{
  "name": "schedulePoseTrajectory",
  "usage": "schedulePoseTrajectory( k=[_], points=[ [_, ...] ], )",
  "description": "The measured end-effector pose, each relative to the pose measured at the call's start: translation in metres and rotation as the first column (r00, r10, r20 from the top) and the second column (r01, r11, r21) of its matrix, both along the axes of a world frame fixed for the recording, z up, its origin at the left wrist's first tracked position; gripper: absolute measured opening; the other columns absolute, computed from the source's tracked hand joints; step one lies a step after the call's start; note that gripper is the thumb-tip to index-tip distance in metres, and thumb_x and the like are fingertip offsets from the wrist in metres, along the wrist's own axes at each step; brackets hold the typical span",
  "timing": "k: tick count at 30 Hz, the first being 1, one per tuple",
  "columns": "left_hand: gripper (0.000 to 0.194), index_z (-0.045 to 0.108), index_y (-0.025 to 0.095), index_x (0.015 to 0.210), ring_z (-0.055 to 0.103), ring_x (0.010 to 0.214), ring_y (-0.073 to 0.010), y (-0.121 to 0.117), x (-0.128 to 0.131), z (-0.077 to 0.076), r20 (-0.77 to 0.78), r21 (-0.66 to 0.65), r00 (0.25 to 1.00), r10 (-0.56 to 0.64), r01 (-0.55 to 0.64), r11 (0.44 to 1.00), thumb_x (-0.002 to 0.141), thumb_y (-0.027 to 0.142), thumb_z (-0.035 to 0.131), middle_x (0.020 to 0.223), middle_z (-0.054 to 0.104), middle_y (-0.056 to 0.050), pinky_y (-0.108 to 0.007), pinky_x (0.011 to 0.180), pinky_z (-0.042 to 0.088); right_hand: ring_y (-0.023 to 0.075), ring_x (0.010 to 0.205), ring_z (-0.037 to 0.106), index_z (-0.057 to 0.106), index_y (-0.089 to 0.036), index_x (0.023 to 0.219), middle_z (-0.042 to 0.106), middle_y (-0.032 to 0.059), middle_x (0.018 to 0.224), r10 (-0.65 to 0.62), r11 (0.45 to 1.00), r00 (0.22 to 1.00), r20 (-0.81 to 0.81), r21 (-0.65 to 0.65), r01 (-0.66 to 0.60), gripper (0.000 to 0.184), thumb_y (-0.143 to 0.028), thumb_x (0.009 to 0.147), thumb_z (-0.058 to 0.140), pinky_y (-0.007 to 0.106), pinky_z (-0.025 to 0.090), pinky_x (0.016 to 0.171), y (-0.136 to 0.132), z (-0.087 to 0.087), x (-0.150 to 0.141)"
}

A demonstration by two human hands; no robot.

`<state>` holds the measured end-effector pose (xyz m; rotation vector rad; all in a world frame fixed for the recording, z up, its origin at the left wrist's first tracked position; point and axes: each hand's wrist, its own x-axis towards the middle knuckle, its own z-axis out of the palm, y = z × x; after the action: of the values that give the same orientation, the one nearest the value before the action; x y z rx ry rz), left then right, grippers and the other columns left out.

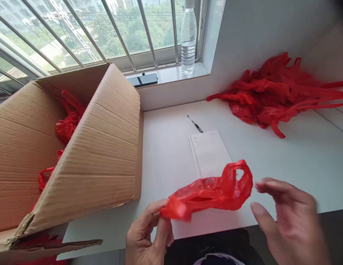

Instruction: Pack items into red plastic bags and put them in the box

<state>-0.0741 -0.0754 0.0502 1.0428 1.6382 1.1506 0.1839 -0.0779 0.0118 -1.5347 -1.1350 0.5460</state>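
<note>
A red plastic bag [207, 195] stretches across the front of the white table, its loop handles towards the right. Thumb and fingers of my left hand [150, 232] pinch the bag's left end. Just beyond the handle end, my right hand [290, 217] is apart from the bag, thumb and fingers spread with nothing between them; it is a little blurred. Under and behind the bag lies a white notepad [211, 151], partly covered by it.
An open cardboard box [105, 154] with red bags [67, 127] inside stands at left. A heap of red plastic bags [270, 92] lies at the back right. A pen [195, 124] is behind the notepad. On the windowsill are a water bottle [188, 44] and a phone [143, 80].
</note>
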Motion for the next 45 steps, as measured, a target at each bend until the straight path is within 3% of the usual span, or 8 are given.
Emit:
schedulePoseTrajectory(
  k=[4,8,13,21,26,33,39,45],
  points=[
    [0.034,0.063,0.024,0.079,0.057,0.062,-0.0134,-0.001,0.011,0.001,0.215,-0.033,0.976,0.016,-0.009,0.999,0.068,0.045,0.088,0.075,0.062,0.002,-0.021,0.053,0.044,0.0148,0.085,0.065,0.064,-0.031,0.114,0.066,-0.0018,0.099,0.273,0.813,0.906,0.322,0.426,-0.396,0.015,-0.025,0.102,0.058,0.025,0.057,0.083,-0.005,0.038,-0.023],
    [0.040,0.051,0.023,0.073,0.043,0.058,-0.0086,0.000,0.015,-0.009,0.114,-0.041,0.993,0.002,0.003,0.999,0.067,0.031,0.090,0.070,0.050,0.006,-0.017,0.053,0.039,0.0215,0.104,0.068,0.060,-0.020,0.122,0.069,0.0072,0.115,0.704,0.681,0.582,0.407,-0.154,-0.716,0.035,-0.002,0.098,0.041,0.034,0.060,0.089,0.013,0.048,-0.046],
    [0.025,0.064,0.029,0.098,0.057,0.077,-0.0106,-0.006,0.009,-0.017,0.109,0.035,0.993,-0.051,0.047,0.998,0.080,0.032,0.081,0.092,0.062,0.004,-0.014,0.070,0.048,0.0265,0.082,0.064,0.064,-0.018,0.105,0.064,0.0064,0.095,0.849,0.527,0.366,0.380,-0.578,-0.623,0.035,0.006,0.087,0.047,0.047,0.060,0.072,0.034,0.027,-0.048],
    [0.023,0.074,0.026,0.092,0.061,0.109,-0.0222,-0.011,0.012,-0.008,0.406,-0.137,0.909,0.097,-0.044,0.990,0.078,0.043,0.081,0.105,0.070,-0.002,-0.022,0.088,0.049,0.0242,0.090,0.063,0.063,-0.019,0.110,0.063,0.0058,0.099,0.658,0.750,0.558,0.506,-0.374,-0.546,0.031,-0.002,0.097,0.042,0.043,0.057,0.080,0.052,0.040,-0.033],
    [0.030,0.069,0.024,0.088,0.061,0.088,-0.0199,-0.003,0.021,0.000,0.304,-0.144,0.952,0.018,0.028,0.989,0.078,0.050,0.080,0.086,0.068,0.000,-0.025,0.080,0.051,0.0249,0.088,0.065,0.062,-0.020,0.113,0.065,0.0055,0.100,0.540,0.836,0.630,0.558,-0.267,-0.480,0.026,-0.007,0.097,0.046,0.040,0.055,0.071,0.057,0.047,-0.033],
    [0.018,0.066,0.025,0.089,0.061,0.084,-0.0127,0.012,0.027,-0.012,0.089,0.001,0.995,0.045,-0.046,0.999,0.089,0.041,0.074,0.089,0.067,0.003,-0.017,0.076,0.048,0.0169,0.074,0.059,0.060,-0.020,0.106,0.059,0.0020,0.088,0.730,0.623,0.538,0.422,-0.085,-0.778,0.021,-0.008,0.103,0.042,0.030,0.049,0.064,0.029,0.063,-0.053],
    [0.018,0.075,0.024,0.087,0.063,0.073,-0.0120,0.013,0.024,-0.028,0.144,0.049,0.983,0.115,-0.124,0.991,0.084,0.041,0.079,0.085,0.069,0.002,-0.018,0.071,0.055,0.0193,0.067,0.058,0.058,-0.021,0.094,0.060,-0.0004,0.083,0.878,0.461,0.293,0.380,-0.499,-0.734,0.036,0.009,0.074,0.050,0.034,0.048,0.059,0.030,0.053,-0.056],
    [0.023,0.081,0.026,0.097,0.071,0.083,-0.0221,0.012,0.027,-0.028,0.205,0.018,0.977,0.061,-0.066,0.998,0.078,0.040,0.082,0.094,0.078,-0.004,-0.034,0.084,0.061,0.0273,0.085,0.058,0.055,-0.017,0.126,0.061,0.0079,0.102,0.685,0.703,0.286,0.670,-0.505,-0.500,0.063,0.013,0.070,0.046,0.046,0.055,0.073,0.038,0.030,-0.046]
  ],
)
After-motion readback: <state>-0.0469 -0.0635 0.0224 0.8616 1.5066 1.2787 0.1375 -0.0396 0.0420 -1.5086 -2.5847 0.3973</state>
